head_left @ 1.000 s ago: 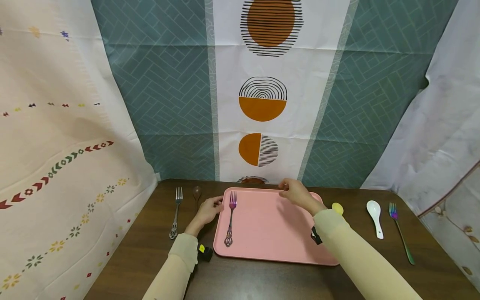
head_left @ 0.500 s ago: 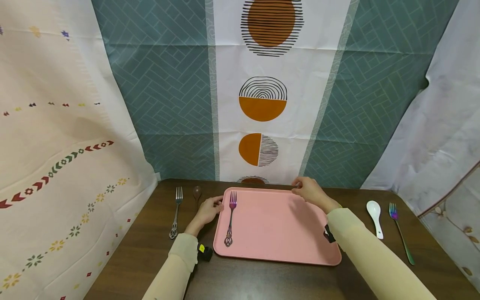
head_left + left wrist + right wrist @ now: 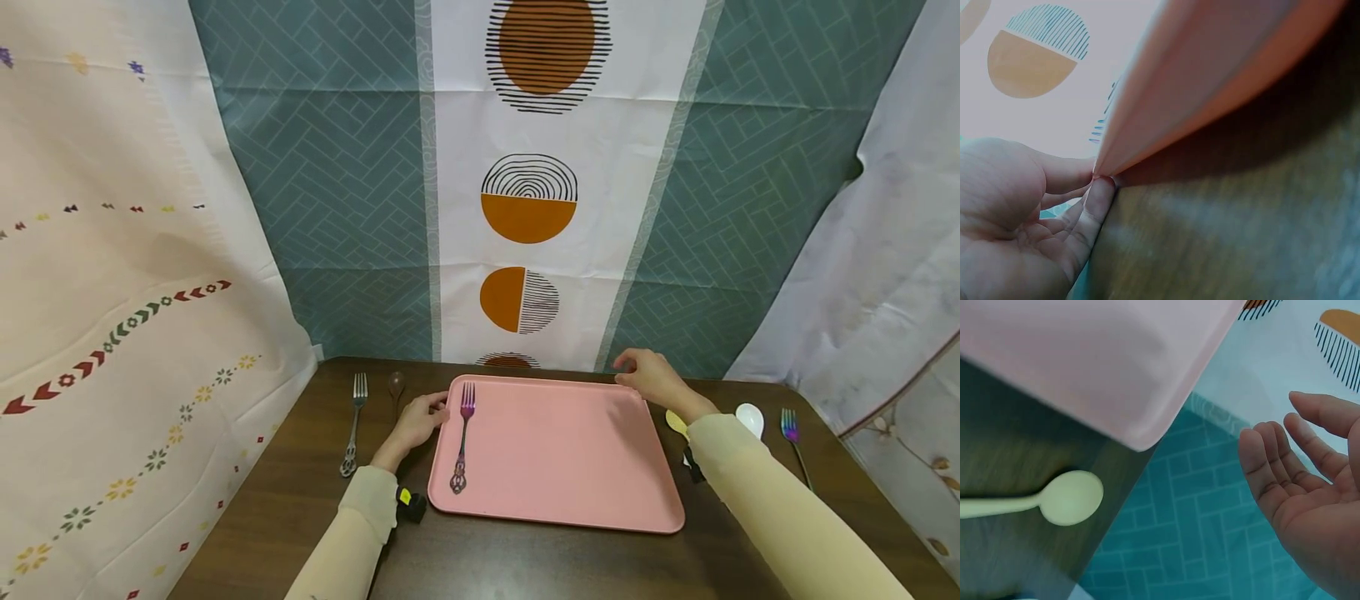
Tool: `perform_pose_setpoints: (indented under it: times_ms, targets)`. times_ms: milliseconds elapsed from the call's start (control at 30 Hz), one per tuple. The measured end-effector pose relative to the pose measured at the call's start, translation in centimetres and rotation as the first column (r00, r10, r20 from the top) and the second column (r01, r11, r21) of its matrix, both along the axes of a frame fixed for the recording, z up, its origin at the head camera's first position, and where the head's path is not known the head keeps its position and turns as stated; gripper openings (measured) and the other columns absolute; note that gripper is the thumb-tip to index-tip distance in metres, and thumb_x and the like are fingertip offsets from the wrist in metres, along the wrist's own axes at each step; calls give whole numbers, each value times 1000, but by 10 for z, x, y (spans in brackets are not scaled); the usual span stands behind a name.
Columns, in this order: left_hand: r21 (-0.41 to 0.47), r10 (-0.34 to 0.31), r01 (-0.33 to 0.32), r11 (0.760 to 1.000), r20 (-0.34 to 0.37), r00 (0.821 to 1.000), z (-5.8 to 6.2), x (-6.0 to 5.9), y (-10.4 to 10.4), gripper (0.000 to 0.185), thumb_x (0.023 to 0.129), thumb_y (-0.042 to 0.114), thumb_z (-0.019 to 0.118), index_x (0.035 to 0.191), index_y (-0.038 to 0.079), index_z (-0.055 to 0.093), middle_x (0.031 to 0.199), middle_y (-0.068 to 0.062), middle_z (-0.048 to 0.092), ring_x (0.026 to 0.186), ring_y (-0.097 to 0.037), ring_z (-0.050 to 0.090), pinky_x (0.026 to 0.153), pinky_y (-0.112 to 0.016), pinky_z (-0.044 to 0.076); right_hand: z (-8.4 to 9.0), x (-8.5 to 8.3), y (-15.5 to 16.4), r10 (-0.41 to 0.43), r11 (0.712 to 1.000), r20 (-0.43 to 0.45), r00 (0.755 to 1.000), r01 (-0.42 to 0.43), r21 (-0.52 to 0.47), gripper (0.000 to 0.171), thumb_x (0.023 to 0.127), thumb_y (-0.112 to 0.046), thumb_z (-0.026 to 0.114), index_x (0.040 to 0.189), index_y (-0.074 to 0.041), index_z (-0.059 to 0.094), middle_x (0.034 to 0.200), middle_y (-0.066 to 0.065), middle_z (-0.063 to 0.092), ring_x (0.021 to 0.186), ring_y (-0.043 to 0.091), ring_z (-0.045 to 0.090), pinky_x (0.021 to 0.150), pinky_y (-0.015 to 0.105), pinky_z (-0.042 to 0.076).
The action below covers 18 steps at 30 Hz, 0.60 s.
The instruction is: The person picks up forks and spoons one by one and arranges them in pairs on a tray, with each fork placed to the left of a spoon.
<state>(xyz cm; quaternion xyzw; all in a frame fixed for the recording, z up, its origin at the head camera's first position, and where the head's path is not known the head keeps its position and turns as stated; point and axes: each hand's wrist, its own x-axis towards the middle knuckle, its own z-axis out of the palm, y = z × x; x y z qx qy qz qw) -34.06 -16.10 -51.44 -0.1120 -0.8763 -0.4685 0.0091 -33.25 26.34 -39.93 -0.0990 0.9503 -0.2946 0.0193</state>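
Observation:
A pink tray (image 3: 562,454) lies on the wooden table, with a purple-tipped fork (image 3: 464,433) along its left side. My left hand (image 3: 416,423) pinches the tray's left rim near the far corner; in the left wrist view, thumb and finger meet at the rim (image 3: 1147,119). Beyond the tray's far right corner is my right hand (image 3: 652,379), its fingers loosely bent. The right wrist view shows this hand (image 3: 1310,481) apart from the tray corner (image 3: 1141,440), holding nothing. Just right of the tray lies a yellow spoon (image 3: 1071,499), partly behind the right wrist in the head view.
Left of the tray lie a silver fork (image 3: 352,429) and a brown spoon (image 3: 396,385), its handle partly behind the left hand. To the right are a white spoon (image 3: 750,418), mostly covered by the sleeve, and a rainbow fork (image 3: 790,429). Hanging cloth (image 3: 352,208) borders the table's far edge.
My right hand has moved right along the tray's far edge to beyond its corner. Its sleeve now covers much of the white spoon. The left hand has kept its place on the rim.

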Motion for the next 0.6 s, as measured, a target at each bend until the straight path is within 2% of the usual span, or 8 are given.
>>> perform_pose_setpoints:
  times_ms: [200, 333, 600]
  targets:
    - [-3, 1, -1, 1000, -2, 1000, 1, 0, 0, 40, 100, 1, 62, 140, -7, 60, 98, -10, 64, 91, -24, 63, 80, -39, 55, -2, 5, 22, -10, 1000, -2, 1000, 10, -10, 26, 99, -5, 63, 121, 8, 62, 92, 16, 64, 61, 21, 56, 56, 35, 50]
    - [-4, -3, 3, 1000, -4, 1000, 0, 0, -1, 41, 100, 1, 62, 140, -8, 60, 99, -10, 64, 92, -24, 62, 80, -39, 54, -3, 6, 35, -14, 1000, 2, 1000, 14, -12, 27, 99, -6, 63, 122, 9, 62, 95, 17, 64, 65, 23, 57, 57, 37, 53]
    - [2, -3, 3, 1000, 5, 1000, 0, -1, -1, 41, 101, 3, 62, 140, -7, 60, 100, -10, 64, 92, -24, 61, 80, -39, 55, -5, 12, 56, -23, 1000, -15, 1000, 23, 16, 26, 98, -7, 64, 119, 10, 63, 92, 17, 65, 56, 18, 53, 54, 35, 48]
